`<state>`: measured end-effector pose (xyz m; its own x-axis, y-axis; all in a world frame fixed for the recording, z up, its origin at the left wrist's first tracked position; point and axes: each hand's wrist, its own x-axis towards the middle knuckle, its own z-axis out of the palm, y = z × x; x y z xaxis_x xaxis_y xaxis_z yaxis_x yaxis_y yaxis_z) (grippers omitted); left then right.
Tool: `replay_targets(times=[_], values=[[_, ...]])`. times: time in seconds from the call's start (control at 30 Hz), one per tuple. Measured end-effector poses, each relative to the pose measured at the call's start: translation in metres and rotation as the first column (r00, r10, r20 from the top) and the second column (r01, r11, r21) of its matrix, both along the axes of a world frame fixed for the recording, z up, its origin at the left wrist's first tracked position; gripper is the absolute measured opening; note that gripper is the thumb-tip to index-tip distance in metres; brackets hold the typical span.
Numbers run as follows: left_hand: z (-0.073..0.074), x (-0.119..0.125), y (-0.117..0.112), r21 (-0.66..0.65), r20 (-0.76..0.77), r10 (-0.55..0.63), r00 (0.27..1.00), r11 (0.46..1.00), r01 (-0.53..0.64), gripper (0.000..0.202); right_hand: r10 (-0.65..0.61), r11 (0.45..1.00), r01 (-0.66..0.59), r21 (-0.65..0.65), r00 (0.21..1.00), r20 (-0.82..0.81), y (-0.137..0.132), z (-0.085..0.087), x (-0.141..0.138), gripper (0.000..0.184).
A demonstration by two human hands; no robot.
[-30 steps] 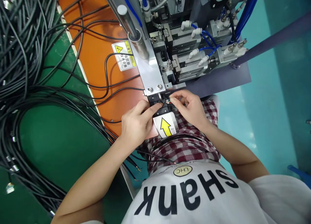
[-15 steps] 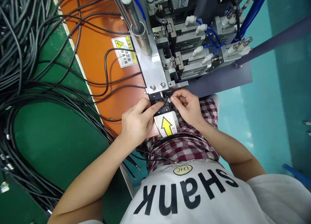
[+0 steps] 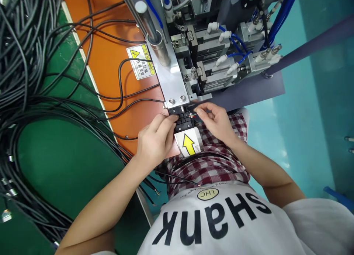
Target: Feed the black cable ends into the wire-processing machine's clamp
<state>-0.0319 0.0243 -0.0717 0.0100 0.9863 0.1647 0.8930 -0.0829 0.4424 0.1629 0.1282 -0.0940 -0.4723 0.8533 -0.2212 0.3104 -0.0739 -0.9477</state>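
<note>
Thin coloured wires (image 3: 193, 115), red and white among them, stick out at the right side of a small black fixture (image 3: 183, 127) on the machine's front end. My left hand (image 3: 155, 138) is at the fixture's left side, its fingertips closed together on a black cable (image 3: 181, 117) lying across it. Just right of the wires, my right hand (image 3: 217, 123) has thumb and forefinger pinched together. Whether a wire is between those fingertips is too small to tell. A label with a yellow arrow (image 3: 189, 143) is below the fixture.
A metal plate with bolts (image 3: 172, 81) and pneumatic cylinders (image 3: 214, 74) with blue hoses stand beyond my hands. Black cables (image 3: 27, 63) are heaped on the green mat (image 3: 55, 148) at left, several crossing the orange surface (image 3: 110, 44). A warning label (image 3: 140, 62) lies there.
My left fingertips have drawn back left from the middle of the fixture, uncovering more of it. My right fingertips have shifted slightly up, and the coloured wires show more plainly.
</note>
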Motion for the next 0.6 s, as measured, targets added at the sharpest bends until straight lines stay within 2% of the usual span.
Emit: replay_targets(times=[0.27,0.6], values=[[0.001,0.003,-0.001,0.028,0.042,0.049,0.998,0.998,-0.051,0.015,-0.022,0.966,-0.022,0.257,0.986,0.167,0.000,0.021,-0.010,0.022],[0.000,0.005,0.000,0.051,-0.020,0.049,0.999,0.998,-0.048,0.014,-0.047,0.986,0.037,0.165,0.997,0.059,0.002,0.018,-0.013,0.017]])
